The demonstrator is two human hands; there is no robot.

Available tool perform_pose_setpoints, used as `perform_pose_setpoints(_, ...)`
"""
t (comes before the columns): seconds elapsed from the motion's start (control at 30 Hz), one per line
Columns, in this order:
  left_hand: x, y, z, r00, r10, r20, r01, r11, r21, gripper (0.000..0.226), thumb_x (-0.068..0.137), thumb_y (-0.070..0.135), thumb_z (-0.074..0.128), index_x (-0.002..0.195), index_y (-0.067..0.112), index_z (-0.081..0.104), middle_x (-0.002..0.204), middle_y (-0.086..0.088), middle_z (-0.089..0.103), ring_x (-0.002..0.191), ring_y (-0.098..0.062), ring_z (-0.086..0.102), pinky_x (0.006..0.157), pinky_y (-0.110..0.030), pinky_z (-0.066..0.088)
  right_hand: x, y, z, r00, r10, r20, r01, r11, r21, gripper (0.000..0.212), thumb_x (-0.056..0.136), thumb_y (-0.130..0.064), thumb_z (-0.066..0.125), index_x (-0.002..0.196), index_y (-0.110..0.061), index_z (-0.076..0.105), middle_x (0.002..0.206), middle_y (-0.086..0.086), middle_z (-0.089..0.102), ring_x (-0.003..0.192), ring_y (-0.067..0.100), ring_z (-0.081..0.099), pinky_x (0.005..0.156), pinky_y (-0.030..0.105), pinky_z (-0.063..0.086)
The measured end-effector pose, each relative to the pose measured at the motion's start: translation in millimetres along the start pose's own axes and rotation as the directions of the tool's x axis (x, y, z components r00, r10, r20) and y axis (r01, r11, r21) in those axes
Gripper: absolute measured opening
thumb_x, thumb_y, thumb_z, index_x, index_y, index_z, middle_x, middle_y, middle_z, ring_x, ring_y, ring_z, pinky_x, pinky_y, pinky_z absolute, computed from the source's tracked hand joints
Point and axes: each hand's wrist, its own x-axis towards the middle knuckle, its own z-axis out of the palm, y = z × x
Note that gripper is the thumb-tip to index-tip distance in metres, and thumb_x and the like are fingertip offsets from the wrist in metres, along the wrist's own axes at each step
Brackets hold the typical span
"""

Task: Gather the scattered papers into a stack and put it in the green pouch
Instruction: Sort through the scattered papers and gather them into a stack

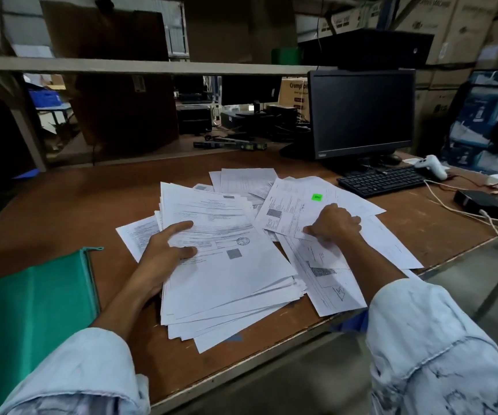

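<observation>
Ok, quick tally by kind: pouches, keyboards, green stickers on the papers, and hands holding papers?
Green pouch: 1
Keyboard: 1
Green sticker: 1
Hands holding papers: 2, left hand and right hand
Total: 5

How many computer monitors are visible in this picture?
2. The large monitor stands on the desk behind the keyboard, at the right. The small monitor stands farther back, seen below the shelf. Others may be hidden.
</observation>
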Motion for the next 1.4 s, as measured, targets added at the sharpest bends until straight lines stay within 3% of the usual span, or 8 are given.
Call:
perform_pose_setpoints(0.23, 2.0, -2.6, 0.1, 1.000, 0.002, 0.003, -0.002, 1.000, -0.012, 0.056, 0.085, -0.010, 0.070, 0.131, 0.021, 0.064, 0.131, 0.000, 0.063, 0.115, -0.020, 0.063, 0.096, -0.032, 0.054, 0.7, 3.0, -3.3, 0.999, 0.032, 0.029, -0.038, 0.972, 0.232, 0.093, 0.071, -0.030, 0.088, 0.141, -0.008, 0.031, 0.133, 0.018, 0.053, 0.126, 0.038, 0.050, 0.103, 0.047, 0.044)
perform_pose_setpoints(0.47, -0.8, 2.0, 1.9, 1.000, -0.011, 0.001, 0.011, 1.000, -0.030, 0.055, 0.085, -0.010, 0.069, 0.131, 0.020, 0.064, 0.128, 0.001, 0.062, 0.107, -0.013, 0.063, 0.082, -0.022, 0.055, -2.0, 29.3, -29.5, 0.987, -0.071, 0.145, -0.052, 0.711, 0.701, 0.035, 0.074, 0.021, 0.066, 0.098, -0.004, 0.070, 0.074, 0.014, 0.061, 0.062, 0.021, 0.055, 0.054, 0.026, 0.042)
perform_pose_setpoints(0.87, -3.3, 5.7, 1.5, 1.000, -0.018, -0.010, 0.018, 1.000, 0.017, 0.053, 0.086, -0.007, 0.070, 0.132, 0.020, 0.064, 0.130, 0.001, 0.057, 0.099, -0.010, 0.059, 0.081, -0.023, 0.051, -57.0, 11.1, -98.6, 0.929, -0.361, 0.085, 0.116, 0.501, 0.857, 0.037, 0.088, -0.005, 0.057, 0.105, -0.030, 0.079, 0.126, 0.004, 0.060, 0.120, 0.016, 0.050, 0.092, 0.032, 0.045)
perform_pose_setpoints(0.97, -2.7, 3.7, 0.4, 1.000, -0.024, -0.006, 0.024, 1.000, 0.015, 0.058, 0.083, -0.004, 0.074, 0.135, 0.019, 0.062, 0.130, -0.001, 0.060, 0.104, -0.015, 0.063, 0.084, -0.024, 0.052, -78.8, -5.1, -115.7, 0.862, -0.493, -0.122, 0.254, 0.210, 0.944, 0.024, 0.086, -0.020, 0.070, 0.108, -0.024, 0.078, 0.117, -0.001, 0.071, 0.118, 0.018, 0.059, 0.104, 0.037, 0.048)
perform_pose_setpoints(1.1, -3.4, 3.9, 1.3, 0.999, -0.012, -0.040, 0.012, 1.000, 0.003, 0.059, 0.082, -0.004, 0.074, 0.134, 0.022, 0.064, 0.132, 0.001, 0.058, 0.116, -0.022, 0.059, 0.088, -0.024, 0.051, -95.9, -15.4, -102.9, 0.752, -0.621, -0.220, -0.058, -0.395, 0.917, 0.030, 0.095, -0.004, 0.056, 0.101, -0.022, 0.079, 0.119, 0.008, 0.072, 0.110, 0.027, 0.068, 0.100, 0.046, 0.052)
perform_pose_setpoints(1.17, -4.1, 4.2, 1.7, 0.999, 0.016, -0.040, -0.016, 1.000, 0.004, 0.056, 0.085, -0.006, 0.071, 0.132, 0.024, 0.065, 0.135, 0.001, 0.057, 0.116, -0.023, 0.058, 0.087, -0.023, 0.051, -88.6, -20.9, -79.5, 0.755, -0.644, -0.122, -0.069, -0.264, 0.962, 0.030, 0.084, -0.002, 0.062, 0.094, -0.022, 0.082, 0.109, 0.005, 0.075, 0.097, 0.021, 0.072, 0.090, 0.037, 0.058)
perform_pose_setpoints(1.27, -3.9, 3.7, 4.7, 0.995, 0.061, -0.076, -0.059, 0.998, 0.037, 0.040, 0.096, 0.005, 0.061, 0.130, 0.025, 0.066, 0.136, 0.003, 0.058, 0.119, -0.021, 0.059, 0.089, -0.020, 0.050, -73.9, -29.9, -36.7, 0.844, -0.536, 0.024, 0.310, 0.523, 0.794, 0.028, 0.073, 0.000, 0.077, 0.090, -0.023, 0.082, 0.095, -0.002, 0.076, 0.085, 0.012, 0.069, 0.070, 0.014, 0.053)
perform_pose_setpoints(1.4, -7.7, 13.1, 15.8, 0.983, -0.036, -0.182, 0.011, 0.991, -0.136, 0.034, 0.105, 0.045, 0.039, 0.103, 0.026, 0.067, 0.107, 0.006, 0.068, 0.093, -0.009, 0.063, 0.076, -0.021, 0.047, -74.7, -42.9, 5.9, 0.856, -0.517, 0.013, 0.427, 0.720, 0.547, 0.022, 0.078, -0.008, 0.082, 0.098, -0.016, 0.080, 0.099, -0.003, 0.070, 0.094, 0.013, 0.064, 0.068, 0.016, 0.045)
